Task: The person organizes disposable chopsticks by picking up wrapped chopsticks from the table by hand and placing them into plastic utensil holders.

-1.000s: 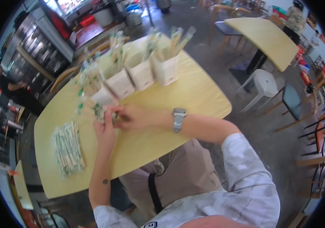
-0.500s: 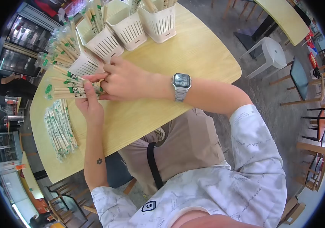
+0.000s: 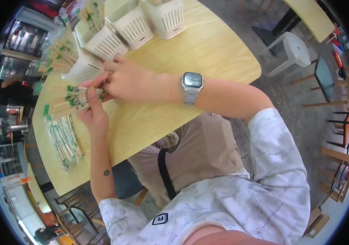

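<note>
A fanned bunch of paper-and-plastic wrapped chopsticks, with green and black print, is gripped by my left hand, its thumb pressed across them. My right hand meets the left at the bunch's near end, fingers curled; the fingertips are partly hidden, and it seems to pinch that end. Below my left hand a row of wrapped chopsticks lies flat on the wooden table. Just beyond my hands is a tilted white slotted basket with more wrapped chopsticks sticking out.
Upright white slotted baskets line the table's far edge, some holding chopsticks. A white plastic stool and dark-seated chairs stand to the right, near another table. A person in dark clothes is at the far left.
Both hands have shifted slightly left, and the chopsticks' outer ends have swung down and blurred. The view has moved a little, so the baskets appear higher and farther left.
</note>
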The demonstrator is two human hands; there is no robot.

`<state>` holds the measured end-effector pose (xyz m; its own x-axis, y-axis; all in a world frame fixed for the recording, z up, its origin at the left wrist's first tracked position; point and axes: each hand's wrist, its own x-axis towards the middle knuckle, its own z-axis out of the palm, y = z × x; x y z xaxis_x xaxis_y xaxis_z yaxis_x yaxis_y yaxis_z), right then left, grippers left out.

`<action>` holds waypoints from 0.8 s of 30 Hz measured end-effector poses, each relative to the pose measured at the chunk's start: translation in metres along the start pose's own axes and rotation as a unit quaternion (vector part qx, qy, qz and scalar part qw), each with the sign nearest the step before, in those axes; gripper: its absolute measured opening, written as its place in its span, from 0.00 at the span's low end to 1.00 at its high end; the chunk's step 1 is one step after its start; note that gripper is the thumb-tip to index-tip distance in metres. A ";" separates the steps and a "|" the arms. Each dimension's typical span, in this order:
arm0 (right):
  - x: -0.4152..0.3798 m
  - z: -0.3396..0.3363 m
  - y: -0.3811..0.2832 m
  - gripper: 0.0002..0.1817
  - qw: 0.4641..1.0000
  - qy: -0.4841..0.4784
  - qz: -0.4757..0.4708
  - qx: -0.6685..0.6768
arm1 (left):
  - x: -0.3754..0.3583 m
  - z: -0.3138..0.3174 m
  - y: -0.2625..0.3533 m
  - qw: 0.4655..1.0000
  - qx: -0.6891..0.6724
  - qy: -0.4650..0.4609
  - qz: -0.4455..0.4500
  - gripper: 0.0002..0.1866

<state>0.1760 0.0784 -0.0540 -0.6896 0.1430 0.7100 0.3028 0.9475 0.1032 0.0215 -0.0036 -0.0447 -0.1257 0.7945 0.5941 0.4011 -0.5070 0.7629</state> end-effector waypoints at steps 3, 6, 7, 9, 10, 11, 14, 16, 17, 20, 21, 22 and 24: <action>-0.003 0.016 -0.001 0.17 0.983 0.003 0.068 0.170 | 0.002 0.001 0.005 0.998 -0.016 0.009 -0.063 0.18; 0.002 0.013 0.002 0.16 0.930 -0.103 0.135 0.327 | 0.011 -0.004 0.004 0.999 0.001 -0.022 -0.042 0.19; 0.002 0.017 0.004 0.16 0.918 -0.085 0.140 0.360 | 0.012 -0.005 0.003 0.998 -0.010 -0.029 -0.055 0.19; 0.002 0.023 0.005 0.17 0.891 -0.068 0.161 0.420 | 0.011 -0.007 0.001 0.997 -0.036 -0.028 -0.070 0.18; 0.002 0.025 0.006 0.17 0.874 -0.066 0.176 0.448 | 0.011 -0.007 -0.003 0.996 -0.049 -0.018 -0.070 0.18; 0.002 0.021 0.003 0.18 0.854 -0.076 0.195 0.476 | 0.013 -0.005 -0.004 0.995 -0.065 -0.010 -0.070 0.18; 0.008 0.004 0.003 0.23 0.840 -0.146 0.207 0.480 | 0.011 -0.005 0.007 0.990 -0.067 -0.036 -0.119 0.18; 0.009 0.008 0.001 0.24 0.880 -0.119 0.173 0.426 | 0.008 -0.003 0.004 0.994 -0.065 -0.051 -0.071 0.17; 0.004 0.024 -0.001 0.22 0.912 -0.063 0.140 0.379 | 0.008 -0.002 0.002 0.995 -0.064 -0.059 -0.047 0.17; -0.003 0.039 -0.001 0.21 0.919 -0.088 0.129 0.362 | 0.007 0.002 0.003 0.996 -0.060 -0.055 -0.028 0.16; -0.004 0.041 0.000 0.20 0.920 -0.084 0.121 0.363 | 0.007 0.002 0.006 0.996 -0.049 -0.058 -0.043 0.16; -0.005 0.044 0.000 0.20 0.921 -0.081 0.113 0.365 | 0.006 0.002 0.011 0.996 -0.037 -0.063 -0.060 0.15; -0.005 0.046 -0.001 0.18 0.932 -0.019 0.077 0.354 | 0.005 0.002 0.018 0.990 -0.042 -0.062 -0.118 0.15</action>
<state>0.1490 0.0898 -0.0894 -0.6999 0.2907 0.6524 -0.1009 0.8640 -0.4932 0.0295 -0.0080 -0.0282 -0.0921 0.9265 0.3648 0.2964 -0.3243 0.8983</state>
